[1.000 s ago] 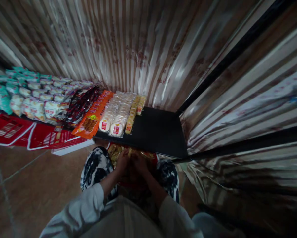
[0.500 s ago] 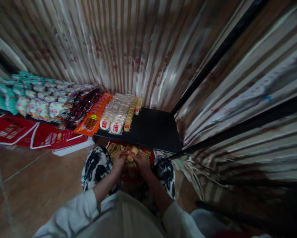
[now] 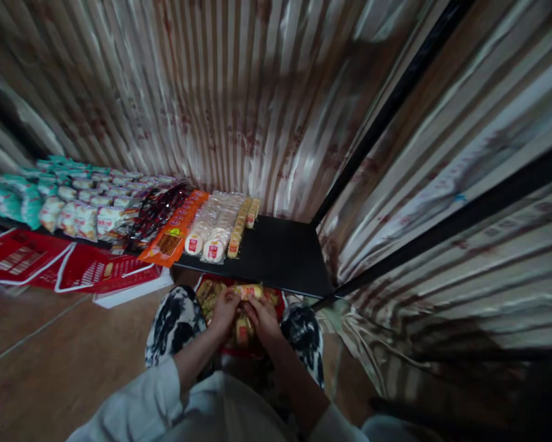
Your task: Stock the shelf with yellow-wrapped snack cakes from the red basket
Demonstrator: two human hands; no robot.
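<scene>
Change over the last second: the held pack has turned from pointing away to lying crosswise, and a second yellow pack now shows beneath the hands. Shelf rows look unchanged. Reading: the pack is being turned in the fingers and, I judge, is not yet placed anywhere.

Largest first. Striped sheet point(image 3: 239, 92): glossy, thin, hanging in vertical folds behind the shelf and to the right. Floor point(image 3: 50, 344): brown tile, pale joints. Shelf point(image 3: 285, 252): flat, matt black, thin-edged. On it, left to right: teal packs point(image 3: 8, 202), plump; white packs point(image 3: 85, 218), pillow-shaped; dark packs point(image 3: 160, 212), shiny and crinkled; orange pack point(image 3: 178, 227), flat; round packs point(image 3: 215, 236), clear film over pale discs, two rows; yellow packs point(image 3: 237, 233), small, one long row and a shorter one behind.

Red container point(image 3: 250, 353): between the knees, just in front of the shelf, filled with crinkled golden wrappers; bag or tub, cannot say in this dim light.

Left hand point(image 3: 225, 310) and right hand point(image 3: 263, 313): fingertips pinching the held pack point(image 3: 247, 291) from either end, above the container. That pack: short, oblong, yellow film, red print uppermost. Loose pack point(image 3: 242, 331): similar yellow, red label, lying below, between the wrists.
</scene>
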